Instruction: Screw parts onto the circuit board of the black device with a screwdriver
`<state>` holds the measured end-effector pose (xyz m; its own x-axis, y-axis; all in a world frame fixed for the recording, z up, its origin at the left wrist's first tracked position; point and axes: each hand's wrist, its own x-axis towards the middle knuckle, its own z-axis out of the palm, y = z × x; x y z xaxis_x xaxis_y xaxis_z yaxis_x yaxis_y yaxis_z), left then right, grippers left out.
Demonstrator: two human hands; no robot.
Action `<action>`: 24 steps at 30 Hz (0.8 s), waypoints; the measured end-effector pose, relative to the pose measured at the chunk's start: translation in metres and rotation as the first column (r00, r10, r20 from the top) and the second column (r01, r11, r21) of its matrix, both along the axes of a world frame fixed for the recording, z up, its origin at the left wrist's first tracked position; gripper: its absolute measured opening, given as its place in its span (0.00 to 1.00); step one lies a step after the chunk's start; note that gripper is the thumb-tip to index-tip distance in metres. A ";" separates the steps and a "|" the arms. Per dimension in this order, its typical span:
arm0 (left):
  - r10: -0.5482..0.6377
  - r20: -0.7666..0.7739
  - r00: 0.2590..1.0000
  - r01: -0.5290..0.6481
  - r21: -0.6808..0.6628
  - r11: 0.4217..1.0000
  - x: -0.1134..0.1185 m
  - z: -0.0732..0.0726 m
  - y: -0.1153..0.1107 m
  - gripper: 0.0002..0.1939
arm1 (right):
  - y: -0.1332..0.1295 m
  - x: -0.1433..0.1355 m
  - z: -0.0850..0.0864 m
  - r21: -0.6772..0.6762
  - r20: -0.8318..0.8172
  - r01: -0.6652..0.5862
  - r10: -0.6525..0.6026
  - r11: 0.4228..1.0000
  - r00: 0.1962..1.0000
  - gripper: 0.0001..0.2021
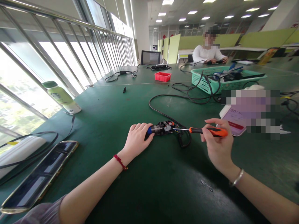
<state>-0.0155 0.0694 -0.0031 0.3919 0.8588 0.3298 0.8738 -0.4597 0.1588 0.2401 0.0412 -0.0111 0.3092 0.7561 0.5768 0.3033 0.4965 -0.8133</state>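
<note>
My left hand (139, 134) is closed over the blue end of a small black motorized device (161, 128), pressing it to the green table (149, 180). Metal, wires and dark inner parts show at its opened right end, and a black cord trails from it. In my right hand (218, 146) is a screwdriver (207, 131) with an orange and black handle, gripped between thumb and fingers. Its thin shaft points left, and the tip reaches the inner parts of the device. Whether the tip sits in a screw is too small to tell.
A phone (39, 177) and a green bottle (62, 97) are at the left. Farther back stand a red tray (163, 77) and a teal basket (207, 84) holding tools and cables. Another phone (233, 123) leans at the right. A person (207, 54) sits across the table.
</note>
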 end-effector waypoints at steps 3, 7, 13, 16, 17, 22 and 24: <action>0.002 0.001 1.000 -0.002 0.000 1.000 0.000 0.001 0.000 0.16 | 0.000 -0.002 0.000 0.051 -0.025 -0.025 0.026 0.998 0.999 0.13; 0.002 0.003 1.000 -0.002 0.001 1.000 0.000 0.000 0.000 0.16 | 0.002 0.001 0.000 0.027 0.014 0.009 -0.009 1.000 1.000 0.08; 0.001 0.001 1.000 -0.001 0.005 1.000 0.000 0.000 0.000 0.16 | 0.001 0.003 0.001 -0.030 0.028 0.026 -0.025 0.999 0.999 0.07; 0.003 -0.002 1.000 -0.003 0.004 1.000 0.000 0.000 0.000 0.16 | 0.002 0.001 0.001 0.026 -0.069 -0.042 0.044 0.999 0.997 0.12; 0.006 -0.003 1.000 -0.006 0.003 1.000 0.000 0.000 0.000 0.16 | 0.002 0.000 0.001 0.047 -0.098 -0.064 0.069 0.997 0.993 0.13; 0.005 -0.007 1.000 -0.005 -0.004 1.000 0.001 0.000 -0.001 0.16 | 0.004 0.000 0.002 0.030 -0.084 -0.062 0.064 0.998 0.994 0.09; 0.006 -0.009 1.000 -0.006 -0.003 1.000 0.000 0.000 -0.001 0.16 | 0.004 0.001 0.002 -0.012 -0.044 -0.023 0.022 1.000 0.999 0.06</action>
